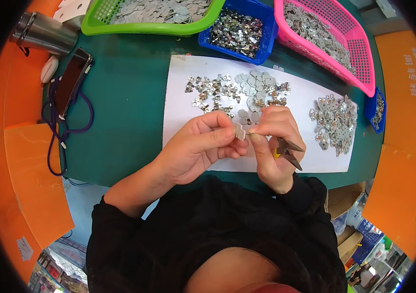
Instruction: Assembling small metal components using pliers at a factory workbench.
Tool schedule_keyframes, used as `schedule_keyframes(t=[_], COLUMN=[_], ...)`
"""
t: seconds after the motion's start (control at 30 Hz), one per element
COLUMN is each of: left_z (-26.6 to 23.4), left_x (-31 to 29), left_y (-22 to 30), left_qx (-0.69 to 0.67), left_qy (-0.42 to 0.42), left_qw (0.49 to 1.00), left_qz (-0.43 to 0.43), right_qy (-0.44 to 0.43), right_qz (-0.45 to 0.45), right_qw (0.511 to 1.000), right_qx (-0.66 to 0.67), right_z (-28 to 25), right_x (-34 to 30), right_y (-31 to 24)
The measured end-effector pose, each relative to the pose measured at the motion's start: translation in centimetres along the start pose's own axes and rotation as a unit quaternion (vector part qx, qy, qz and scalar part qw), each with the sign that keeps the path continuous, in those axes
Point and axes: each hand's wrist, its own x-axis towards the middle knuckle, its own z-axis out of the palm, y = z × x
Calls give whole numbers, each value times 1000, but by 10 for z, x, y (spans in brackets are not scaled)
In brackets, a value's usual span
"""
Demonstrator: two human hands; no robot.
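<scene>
Between its thumb and fingertips, my left hand (193,146) pinches a small flat grey piece (239,132). My right hand (274,141) is closed beside it, keeping a pair of pliers (290,152) in the palm with the dark jaws sticking out at its right side. The right thumb and forefinger pinch a tiny part (251,133) right against the grey piece; its exact shape is too small to tell. Both hands are over the near edge of a white sheet (181,95). Just beyond them lie loose shiny metal parts (213,90) and grey flat pieces (256,83).
At the sheet's right is a pile of grey pieces with metal parts (334,122). Across the back stand a green basket (151,28), a blue bin (270,36) and a pink basket (366,58). A phone (73,78) with a cord and a steel tumbler (46,34) are at left.
</scene>
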Motion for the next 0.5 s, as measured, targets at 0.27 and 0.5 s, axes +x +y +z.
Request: schedule_keyframes(t=[0.27, 0.5], left_z=[1, 10], left_x=[-2, 0], left_y=[-4, -12], left_qx=[-55, 273], left_qy=[-30, 68], left_qw=[997, 917], left_qz=[-45, 284], right_qy=[54, 35], right_qz=[-105, -2], right_qw=[990, 999], right_qx=[-78, -34], right_z=[7, 11], right_x=[4, 0], right_y=[2, -6])
